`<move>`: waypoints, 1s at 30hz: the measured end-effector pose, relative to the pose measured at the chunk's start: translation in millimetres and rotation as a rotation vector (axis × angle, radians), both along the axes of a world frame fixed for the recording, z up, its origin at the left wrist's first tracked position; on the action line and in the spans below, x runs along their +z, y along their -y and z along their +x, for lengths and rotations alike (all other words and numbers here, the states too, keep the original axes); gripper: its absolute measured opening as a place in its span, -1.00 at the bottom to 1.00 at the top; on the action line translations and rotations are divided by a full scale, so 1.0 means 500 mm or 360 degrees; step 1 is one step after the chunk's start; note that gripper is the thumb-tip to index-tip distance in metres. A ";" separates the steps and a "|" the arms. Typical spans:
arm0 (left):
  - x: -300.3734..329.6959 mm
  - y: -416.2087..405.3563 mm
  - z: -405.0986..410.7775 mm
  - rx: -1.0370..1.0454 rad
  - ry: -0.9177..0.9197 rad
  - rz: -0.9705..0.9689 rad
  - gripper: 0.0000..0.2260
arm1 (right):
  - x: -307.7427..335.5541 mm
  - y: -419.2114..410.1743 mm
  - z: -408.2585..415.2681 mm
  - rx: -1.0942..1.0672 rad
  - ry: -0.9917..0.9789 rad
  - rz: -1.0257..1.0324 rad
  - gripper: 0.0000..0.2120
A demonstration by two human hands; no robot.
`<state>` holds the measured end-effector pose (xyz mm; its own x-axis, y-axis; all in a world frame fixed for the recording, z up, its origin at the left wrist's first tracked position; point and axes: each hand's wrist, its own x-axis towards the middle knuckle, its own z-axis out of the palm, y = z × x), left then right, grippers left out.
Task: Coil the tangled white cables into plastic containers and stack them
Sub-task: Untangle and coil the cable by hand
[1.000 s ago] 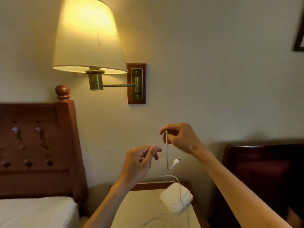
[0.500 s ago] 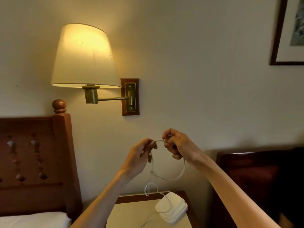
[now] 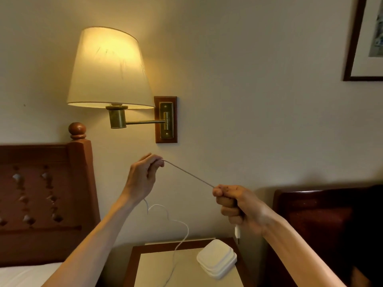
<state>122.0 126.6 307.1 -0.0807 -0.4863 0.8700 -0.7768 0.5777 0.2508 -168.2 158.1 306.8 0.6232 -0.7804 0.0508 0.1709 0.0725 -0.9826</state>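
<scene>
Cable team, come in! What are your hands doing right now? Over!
Left hand pinches white cable, right hand grips it. Cable taut between them, slack trailing to nightstand. Stacked containers waiting. Nothing in the way.

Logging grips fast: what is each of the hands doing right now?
Left hand: pinching the white cable.
Right hand: fist closed around the same cable, its plug hanging below.
</scene>
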 end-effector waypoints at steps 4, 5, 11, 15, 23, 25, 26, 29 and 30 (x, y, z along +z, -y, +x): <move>-0.051 0.012 0.009 -0.0008 -0.0065 0.0242 -0.86 | 0.031 0.007 0.005 0.0057 0.0545 0.0158 -0.76; -0.074 0.013 0.014 -0.0013 -0.0082 0.0346 -0.84 | 0.042 0.014 0.000 0.0026 0.0639 0.0134 -0.78; -0.159 -0.017 -0.052 -0.0146 0.0112 0.0980 -0.73 | 0.076 0.055 0.011 -0.0266 0.0515 -0.0170 -0.76; -0.064 -0.053 -0.125 -0.0191 0.0897 0.1095 -0.61 | 0.064 0.077 0.047 -0.0565 0.0088 -0.0575 -0.71; 0.057 -0.081 -0.155 -0.0229 0.0986 0.0165 -0.66 | 0.044 0.072 0.088 -0.0539 -0.0343 -0.0819 -0.70; 0.064 -0.073 -0.145 -0.0114 0.0945 -0.0108 -0.72 | 0.045 0.065 0.091 -0.0471 -0.0346 -0.0850 -0.67; 0.068 -0.071 -0.139 -0.0052 0.0903 -0.0192 -0.73 | 0.047 0.061 0.090 -0.0425 -0.0321 -0.0831 -0.66; 0.072 -0.060 -0.119 0.0117 0.0735 -0.0310 -0.68 | 0.049 0.051 0.083 -0.0180 -0.0121 -0.0562 -0.60; 0.068 -0.054 -0.115 0.0131 0.0671 -0.0325 -0.67 | 0.050 0.048 0.079 -0.0066 -0.0034 -0.0434 -0.60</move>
